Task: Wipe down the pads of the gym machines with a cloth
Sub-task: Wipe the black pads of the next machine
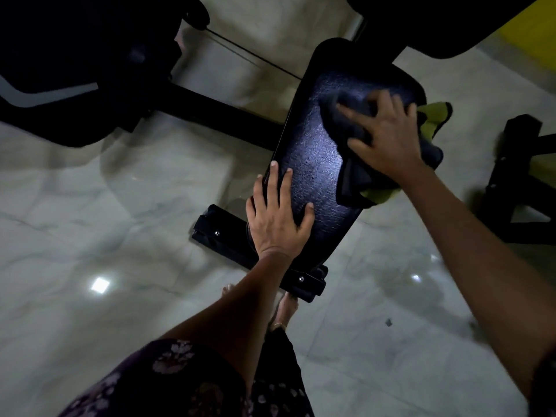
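A black textured seat pad (313,152) of a gym machine stretches from the centre toward the upper right. My right hand (388,139) lies flat with spread fingers on a dark grey cloth (352,182) with a yellow-green underside, pressing it onto the right half of the pad. The cloth hangs over the pad's right edge. My left hand (278,218) rests on the near left corner of the pad, fingers straight, thumb on the surface.
The pad's black metal base (222,236) stands on a glossy marble floor (120,206). Another dark machine part (75,70) fills the upper left, with a cable running from it. A black frame (517,176) stands at the right. My bare feet (285,308) are below the pad.
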